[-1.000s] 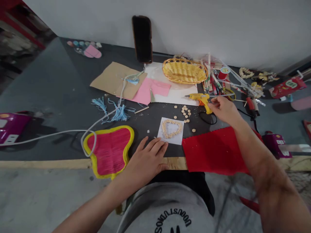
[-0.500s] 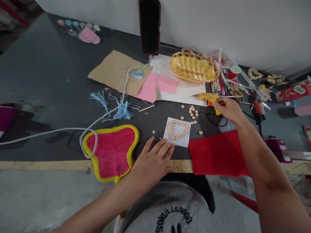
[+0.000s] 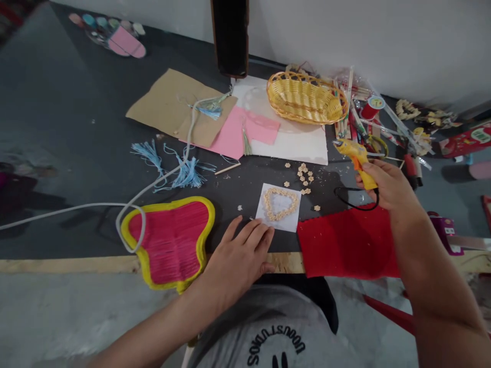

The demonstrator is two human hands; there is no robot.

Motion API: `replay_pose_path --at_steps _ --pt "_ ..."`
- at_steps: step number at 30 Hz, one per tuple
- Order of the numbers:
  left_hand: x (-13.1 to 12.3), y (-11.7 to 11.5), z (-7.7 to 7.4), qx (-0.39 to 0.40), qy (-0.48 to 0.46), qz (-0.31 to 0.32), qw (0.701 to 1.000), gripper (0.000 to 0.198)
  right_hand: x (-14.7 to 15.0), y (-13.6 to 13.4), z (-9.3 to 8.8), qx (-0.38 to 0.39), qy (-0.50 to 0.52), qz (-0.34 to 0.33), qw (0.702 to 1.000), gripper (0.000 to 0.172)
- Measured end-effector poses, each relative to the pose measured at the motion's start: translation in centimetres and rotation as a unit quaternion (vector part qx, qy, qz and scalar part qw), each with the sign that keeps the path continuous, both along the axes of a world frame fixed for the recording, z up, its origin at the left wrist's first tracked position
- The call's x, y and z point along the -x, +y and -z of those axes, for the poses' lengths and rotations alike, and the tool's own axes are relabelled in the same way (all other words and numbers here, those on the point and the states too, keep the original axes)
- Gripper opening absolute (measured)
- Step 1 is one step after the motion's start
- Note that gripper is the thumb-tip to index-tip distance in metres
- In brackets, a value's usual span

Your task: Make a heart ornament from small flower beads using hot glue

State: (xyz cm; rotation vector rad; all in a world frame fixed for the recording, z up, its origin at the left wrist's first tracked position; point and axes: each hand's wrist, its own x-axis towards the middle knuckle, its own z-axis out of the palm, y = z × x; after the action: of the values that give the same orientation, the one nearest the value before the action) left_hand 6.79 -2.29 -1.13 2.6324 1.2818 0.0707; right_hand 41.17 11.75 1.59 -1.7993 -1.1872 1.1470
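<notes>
My right hand [image 3: 387, 184] grips a yellow hot glue gun [image 3: 355, 153] by its handle, lifted off the table, its nozzle pointing up and left. A black cord loops below the handle. My left hand [image 3: 242, 248] lies flat at the table's front edge, fingers stretched, fingertips at the lower left corner of a small white paper square [image 3: 261, 209]. On that paper, small flower-shaped wooden pieces form a heart-like ring [image 3: 282, 215]. Several loose flower pieces [image 3: 303, 171] are scattered just behind it.
Red felt [image 3: 345, 245] lies right of the paper, a pink and yellow butterfly-shaped piece [image 3: 169, 245] left. Behind are blue tassels [image 3: 187, 174], brown paper [image 3: 169, 107], a wicker basket [image 3: 307, 97], a thread spool [image 3: 371, 108] and a propped phone [image 3: 231, 38]. A white cable [image 3: 153, 181] crosses the left side.
My right hand has picked up the glue gun and brought it right and nearer, with its nozzle tilted up. My left hand stays at the paper. The camera view has shifted slightly.
</notes>
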Motion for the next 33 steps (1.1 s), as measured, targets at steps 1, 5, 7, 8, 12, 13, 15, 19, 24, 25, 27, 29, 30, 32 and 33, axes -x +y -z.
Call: replay_pose_path --at_steps 1,5,7,8,12,13,15,19,24,25,27,29,30,32,33 --pt "0.0 0.0 0.0 -0.001 -0.002 0.000 1.000 0.061 0.1 0.0 0.2 0.001 -0.002 -0.001 1.000 0.034" --pt "0.0 -0.1 0.0 -0.002 -0.002 -0.002 1.000 0.059 0.7 0.5 1.4 -0.028 -0.022 -0.016 0.999 0.028" --pt "0.1 -0.1 0.2 -0.005 0.001 0.003 1.000 0.060 1.0 1.0 2.0 -0.055 -0.043 -0.026 0.997 0.025" --pt "0.1 -0.1 0.2 -0.006 0.003 0.006 1.000 0.060 1.1 1.2 2.2 -0.066 -0.051 -0.028 0.996 0.023" --pt "0.2 0.0 0.2 0.002 0.003 0.003 1.000 0.056 1.4 1.6 2.0 -0.045 -0.008 -0.003 0.999 0.020" --pt "0.3 0.1 0.1 0.004 0.003 0.003 1.000 0.055 1.4 1.5 1.8 -0.027 0.012 0.001 1.000 0.021" --pt "0.4 0.2 0.1 0.005 0.002 0.006 1.000 0.054 1.4 1.1 1.3 0.001 0.044 0.000 0.999 0.025" --pt "0.5 0.3 0.1 0.004 -0.001 0.015 1.000 0.057 1.6 0.0 0.4 0.022 0.091 -0.007 0.996 0.031" --pt "0.8 0.5 0.2 0.006 0.004 0.026 1.000 0.059 2.8 -2.0 -1.3 0.020 0.132 -0.010 0.991 0.035" --pt "0.8 0.5 0.2 0.008 0.007 0.028 1.000 0.058 3.1 -2.5 -1.7 0.020 0.133 -0.019 0.991 0.035" --pt "0.9 0.6 0.3 0.010 0.009 0.033 0.999 0.056 3.7 -3.4 -2.2 0.008 0.141 -0.043 0.989 0.031" --pt "0.9 0.7 0.3 0.009 0.008 0.035 0.999 0.055 4.2 -4.3 -2.3 0.007 0.161 -0.071 0.984 0.025" --pt "0.9 0.7 0.2 0.007 0.006 0.035 0.999 0.054 4.4 -4.6 -2.2 0.012 0.173 -0.086 0.981 0.022" --pt "0.9 0.8 0.0 0.006 -0.001 0.036 0.999 0.051 4.9 -5.2 -2.0 0.019 0.194 -0.106 0.975 0.021" --pt "1.0 0.9 -0.2 0.006 -0.007 0.038 0.999 0.048 5.2 -5.4 -1.8 0.020 0.205 -0.109 0.972 0.021"
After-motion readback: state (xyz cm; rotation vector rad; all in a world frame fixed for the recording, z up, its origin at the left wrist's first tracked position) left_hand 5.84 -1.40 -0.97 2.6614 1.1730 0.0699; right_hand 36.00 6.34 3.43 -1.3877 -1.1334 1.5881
